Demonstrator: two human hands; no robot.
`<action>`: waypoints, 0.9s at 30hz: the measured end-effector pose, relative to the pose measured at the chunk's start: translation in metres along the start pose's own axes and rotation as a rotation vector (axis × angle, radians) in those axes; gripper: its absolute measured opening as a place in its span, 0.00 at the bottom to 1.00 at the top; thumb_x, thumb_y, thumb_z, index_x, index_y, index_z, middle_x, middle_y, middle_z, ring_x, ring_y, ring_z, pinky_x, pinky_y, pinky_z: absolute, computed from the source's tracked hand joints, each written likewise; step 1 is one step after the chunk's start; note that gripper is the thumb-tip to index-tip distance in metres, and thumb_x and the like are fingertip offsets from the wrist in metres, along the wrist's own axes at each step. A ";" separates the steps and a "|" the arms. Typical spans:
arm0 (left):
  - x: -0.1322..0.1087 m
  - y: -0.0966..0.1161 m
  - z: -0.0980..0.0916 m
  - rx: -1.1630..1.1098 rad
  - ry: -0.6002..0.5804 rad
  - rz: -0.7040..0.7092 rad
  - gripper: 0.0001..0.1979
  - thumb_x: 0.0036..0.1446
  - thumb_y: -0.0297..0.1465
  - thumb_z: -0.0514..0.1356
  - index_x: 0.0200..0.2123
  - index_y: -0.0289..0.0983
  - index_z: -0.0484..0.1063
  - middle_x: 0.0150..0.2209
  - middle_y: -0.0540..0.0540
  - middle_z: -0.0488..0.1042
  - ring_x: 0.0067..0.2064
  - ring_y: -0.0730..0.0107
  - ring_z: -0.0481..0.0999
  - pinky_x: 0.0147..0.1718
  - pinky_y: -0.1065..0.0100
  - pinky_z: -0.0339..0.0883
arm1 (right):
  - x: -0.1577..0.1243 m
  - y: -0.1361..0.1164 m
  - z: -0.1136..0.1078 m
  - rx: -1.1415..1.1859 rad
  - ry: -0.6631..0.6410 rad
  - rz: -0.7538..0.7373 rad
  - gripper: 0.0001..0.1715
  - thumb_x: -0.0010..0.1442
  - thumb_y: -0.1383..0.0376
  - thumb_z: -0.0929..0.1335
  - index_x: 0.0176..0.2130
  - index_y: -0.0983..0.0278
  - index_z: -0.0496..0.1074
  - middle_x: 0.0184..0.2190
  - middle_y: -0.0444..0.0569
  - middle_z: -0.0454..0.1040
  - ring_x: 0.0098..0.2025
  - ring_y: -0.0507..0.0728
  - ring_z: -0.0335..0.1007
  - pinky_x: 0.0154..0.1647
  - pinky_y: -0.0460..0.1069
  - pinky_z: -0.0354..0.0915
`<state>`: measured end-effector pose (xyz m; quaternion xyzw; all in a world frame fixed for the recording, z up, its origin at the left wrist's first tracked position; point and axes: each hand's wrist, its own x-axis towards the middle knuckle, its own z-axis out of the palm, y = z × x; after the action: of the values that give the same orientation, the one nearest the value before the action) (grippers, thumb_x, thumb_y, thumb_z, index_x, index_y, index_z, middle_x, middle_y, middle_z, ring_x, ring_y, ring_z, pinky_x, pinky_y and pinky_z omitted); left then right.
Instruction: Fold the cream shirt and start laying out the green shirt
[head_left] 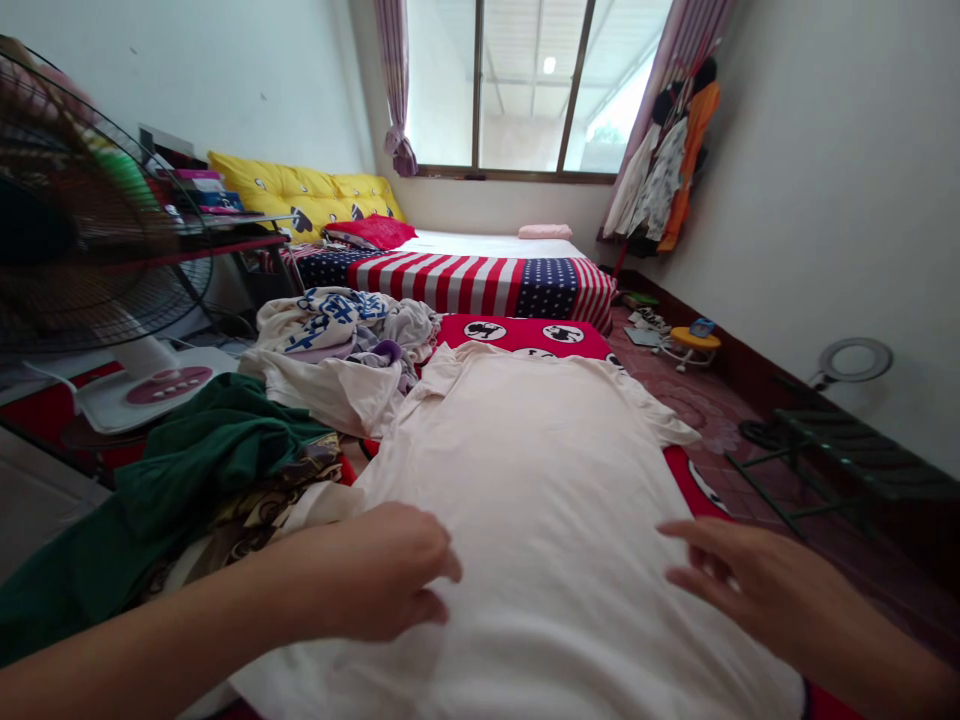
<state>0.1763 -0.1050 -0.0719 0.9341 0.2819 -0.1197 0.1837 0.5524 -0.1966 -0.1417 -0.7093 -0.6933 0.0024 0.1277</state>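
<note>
White shirt (555, 470) is spread flat, clothes pile (330, 390) kept aside, presumably for room; left hand (375, 572), right hand (757, 575) are held empty, fingers parted.

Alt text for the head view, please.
White short-sleeved cloth shirt spread on a red cloth cover with white printed circles, a person's bare left hand over its left side, bare right hand over its right edge. A dark green cloth garment lies crumpled at left.

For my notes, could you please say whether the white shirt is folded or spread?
Spread: the white shirt lies flat over the red cover, its sleeves reaching outward on either side.
</note>
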 end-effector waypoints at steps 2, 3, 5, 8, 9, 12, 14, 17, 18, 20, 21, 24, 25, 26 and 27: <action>0.053 0.005 -0.009 -0.007 0.119 0.100 0.16 0.61 0.34 0.55 0.51 0.43 0.74 0.46 0.44 0.77 0.48 0.59 0.76 0.47 0.63 0.67 | 0.052 -0.032 0.003 0.123 -0.046 -0.136 0.25 0.60 0.50 0.61 0.51 0.56 0.74 0.48 0.49 0.76 0.44 0.59 0.75 0.46 0.52 0.70; 0.080 0.003 -0.008 -0.024 0.202 0.112 0.18 0.62 0.34 0.53 0.54 0.43 0.71 0.50 0.44 0.75 0.50 0.60 0.75 0.50 0.63 0.66 | 0.075 -0.047 0.010 0.165 -0.041 -0.198 0.27 0.61 0.53 0.61 0.55 0.59 0.70 0.54 0.51 0.72 0.52 0.59 0.71 0.53 0.52 0.67; 0.129 -0.010 0.001 -0.025 0.370 0.082 0.23 0.65 0.35 0.50 0.62 0.42 0.61 0.60 0.42 0.66 0.58 0.61 0.68 0.57 0.61 0.60 | 0.110 -0.068 0.034 0.183 -0.028 -0.256 0.32 0.62 0.55 0.60 0.61 0.65 0.63 0.63 0.54 0.61 0.62 0.58 0.59 0.62 0.53 0.58; 0.171 -0.042 0.024 0.038 0.474 -0.107 0.30 0.63 0.48 0.48 0.65 0.44 0.55 0.68 0.41 0.50 0.68 0.51 0.50 0.63 0.47 0.45 | 0.135 -0.065 0.069 0.031 -0.106 -0.228 0.37 0.64 0.51 0.58 0.66 0.65 0.53 0.68 0.53 0.47 0.69 0.61 0.41 0.66 0.62 0.48; 0.177 -0.051 0.031 0.049 0.494 -0.142 0.31 0.63 0.51 0.46 0.65 0.46 0.55 0.69 0.42 0.48 0.69 0.50 0.46 0.63 0.45 0.42 | 0.138 -0.054 0.077 -0.030 -0.136 -0.198 0.38 0.65 0.49 0.57 0.67 0.64 0.51 0.69 0.52 0.44 0.70 0.61 0.38 0.66 0.63 0.45; 0.179 -0.067 0.045 0.056 0.540 -0.157 0.31 0.63 0.53 0.43 0.65 0.48 0.55 0.69 0.44 0.47 0.69 0.52 0.43 0.64 0.47 0.39 | 0.145 -0.014 0.079 -0.174 -0.168 0.010 0.42 0.65 0.46 0.53 0.68 0.66 0.46 0.70 0.52 0.40 0.70 0.61 0.34 0.67 0.64 0.42; 0.177 -0.068 0.049 0.056 0.558 -0.153 0.31 0.63 0.53 0.43 0.65 0.48 0.55 0.69 0.45 0.47 0.69 0.53 0.43 0.64 0.48 0.39 | 0.154 0.005 0.069 -0.261 -0.173 0.228 0.45 0.65 0.45 0.53 0.67 0.72 0.48 0.69 0.57 0.43 0.70 0.64 0.38 0.66 0.66 0.42; 0.178 -0.065 0.050 0.052 0.580 -0.160 0.31 0.63 0.52 0.44 0.65 0.48 0.55 0.69 0.45 0.48 0.69 0.52 0.44 0.65 0.48 0.38 | 0.176 -0.001 0.055 -0.341 -0.155 0.365 0.42 0.64 0.48 0.57 0.64 0.76 0.57 0.66 0.64 0.51 0.68 0.69 0.44 0.64 0.70 0.42; 0.179 -0.064 0.050 0.049 0.587 -0.161 0.31 0.63 0.52 0.44 0.65 0.48 0.55 0.69 0.45 0.48 0.69 0.52 0.44 0.65 0.47 0.38 | 0.184 -0.011 0.054 -0.334 -0.128 0.313 0.39 0.65 0.51 0.57 0.63 0.74 0.58 0.66 0.63 0.52 0.68 0.69 0.44 0.64 0.69 0.42; 0.180 -0.064 0.050 0.043 0.597 -0.156 0.31 0.63 0.52 0.44 0.65 0.48 0.55 0.69 0.45 0.48 0.69 0.52 0.44 0.65 0.47 0.37 | 0.197 -0.036 0.059 -0.243 -0.095 0.089 0.33 0.66 0.55 0.56 0.64 0.68 0.57 0.67 0.57 0.50 0.69 0.65 0.42 0.65 0.67 0.44; 0.180 -0.064 0.050 0.039 0.602 -0.152 0.31 0.62 0.52 0.44 0.65 0.49 0.55 0.69 0.45 0.49 0.69 0.52 0.44 0.65 0.47 0.37 | 0.204 -0.046 0.065 -0.173 -0.108 -0.055 0.32 0.67 0.55 0.54 0.65 0.64 0.56 0.68 0.52 0.48 0.69 0.62 0.41 0.65 0.65 0.45; 0.179 -0.065 0.051 0.026 0.612 -0.142 0.31 0.62 0.52 0.44 0.66 0.49 0.53 0.69 0.45 0.49 0.69 0.52 0.44 0.65 0.47 0.37 | 0.222 -0.057 0.086 -0.040 -0.187 -0.308 0.31 0.68 0.51 0.52 0.67 0.54 0.51 0.69 0.45 0.44 0.70 0.59 0.37 0.66 0.63 0.44; 0.179 -0.066 0.051 0.020 0.613 -0.140 0.32 0.62 0.53 0.44 0.65 0.48 0.53 0.69 0.45 0.49 0.69 0.52 0.44 0.65 0.47 0.37 | 0.230 -0.052 0.091 -0.048 -0.191 -0.292 0.32 0.67 0.50 0.52 0.67 0.53 0.50 0.69 0.44 0.42 0.70 0.59 0.36 0.66 0.63 0.43; 0.179 -0.066 0.051 0.012 0.615 -0.139 0.32 0.62 0.53 0.44 0.65 0.48 0.54 0.69 0.44 0.49 0.69 0.52 0.44 0.65 0.47 0.37 | 0.239 -0.045 0.095 -0.074 -0.182 -0.236 0.33 0.67 0.49 0.53 0.68 0.54 0.49 0.70 0.45 0.41 0.70 0.60 0.34 0.67 0.63 0.41; 0.179 -0.066 0.051 0.004 0.617 -0.138 0.32 0.62 0.53 0.44 0.65 0.48 0.55 0.69 0.44 0.49 0.69 0.52 0.44 0.65 0.47 0.37 | 0.249 -0.037 0.097 -0.105 -0.172 -0.153 0.35 0.67 0.49 0.53 0.68 0.55 0.48 0.70 0.45 0.39 0.71 0.60 0.33 0.67 0.63 0.40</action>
<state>0.2779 0.0115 -0.1944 0.9054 0.3867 0.1565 0.0791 0.5083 0.0663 -0.1855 -0.6570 -0.7531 0.0173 0.0302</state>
